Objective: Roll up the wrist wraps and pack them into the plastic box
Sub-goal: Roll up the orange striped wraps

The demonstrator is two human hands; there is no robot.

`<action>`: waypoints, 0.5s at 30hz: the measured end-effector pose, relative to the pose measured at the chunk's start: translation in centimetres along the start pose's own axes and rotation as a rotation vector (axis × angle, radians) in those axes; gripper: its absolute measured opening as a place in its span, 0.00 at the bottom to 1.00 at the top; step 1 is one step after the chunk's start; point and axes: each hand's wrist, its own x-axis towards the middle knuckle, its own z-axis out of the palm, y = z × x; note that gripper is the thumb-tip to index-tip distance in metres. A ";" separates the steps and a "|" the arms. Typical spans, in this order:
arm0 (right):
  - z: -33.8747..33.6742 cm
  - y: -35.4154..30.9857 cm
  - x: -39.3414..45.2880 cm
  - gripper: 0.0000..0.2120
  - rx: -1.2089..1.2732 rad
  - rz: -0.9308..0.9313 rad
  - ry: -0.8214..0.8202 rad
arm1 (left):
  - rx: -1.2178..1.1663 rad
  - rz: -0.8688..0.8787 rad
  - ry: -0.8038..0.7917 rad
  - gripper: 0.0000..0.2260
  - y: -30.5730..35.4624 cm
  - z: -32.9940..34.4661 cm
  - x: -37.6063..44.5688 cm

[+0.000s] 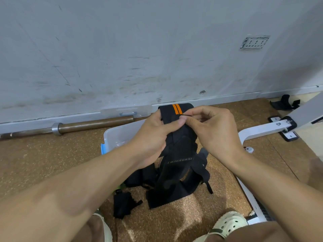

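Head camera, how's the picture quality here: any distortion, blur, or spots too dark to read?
Head view: wide-angle bending curves the baseboard and barbell; light is soft and even, with faint shadows on the cork floor; the hands, left and right, are fairly sharp, but the black wrist wrap loses fold detail and its lettering is hard to read; the clear plastic box shows mild glare.

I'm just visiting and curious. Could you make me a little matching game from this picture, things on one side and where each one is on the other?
Things:
1. wrist wrap with orange stripes
2. barbell
3. plastic box
4. small black wrap

Places:
A. lying along the foot of the wall
B. held up in both hands
C. on the floor near the person's feet
D. on the floor behind the left hand

Pairs: 1-B, 2-A, 3-D, 4-C
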 end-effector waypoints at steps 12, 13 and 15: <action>-0.1 0.2 0.4 0.16 0.048 0.210 0.040 | 0.106 0.060 0.140 0.14 -0.9 -0.2 0.4; -0.2 0.2 0.3 0.16 0.089 0.278 -0.029 | 0.111 0.059 0.168 0.13 -0.9 -0.3 0.5; -0.2 0.0 -0.1 0.17 0.170 0.383 -0.217 | 0.110 0.051 0.225 0.11 -0.7 -0.6 0.6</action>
